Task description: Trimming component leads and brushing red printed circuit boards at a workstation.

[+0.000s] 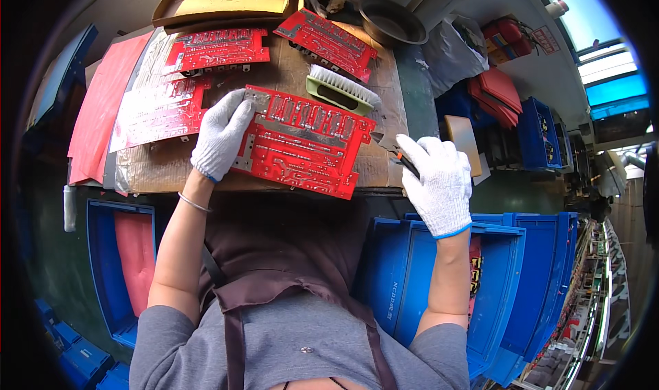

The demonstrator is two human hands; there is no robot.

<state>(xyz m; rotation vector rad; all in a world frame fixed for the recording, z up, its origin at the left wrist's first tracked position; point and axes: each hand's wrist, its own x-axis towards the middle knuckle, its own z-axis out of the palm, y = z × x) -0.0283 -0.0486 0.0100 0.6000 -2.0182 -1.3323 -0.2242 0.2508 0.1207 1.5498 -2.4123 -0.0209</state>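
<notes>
A red circuit board (302, 145) with silvery solder tracks is tilted up at the bench's front edge. My left hand (224, 135), in a white knit glove, grips its left end. My right hand (439, 181), gloved the same way, is closed around cutting pliers (405, 159) with dark and orange handles. The jaws of the pliers point at the board's right edge; whether they touch it I cannot tell. Just behind the board lies a green brush (340, 91) with white bristles facing away from me.
Three more red boards lie behind: a left one (161, 113), a back-left one (218, 49), and a back-right one (329, 43). Cardboard (147, 174) covers the bench. A dark metal bowl (392, 21) sits at the back. Blue crates stand left (96, 253) and right (395, 280) of me.
</notes>
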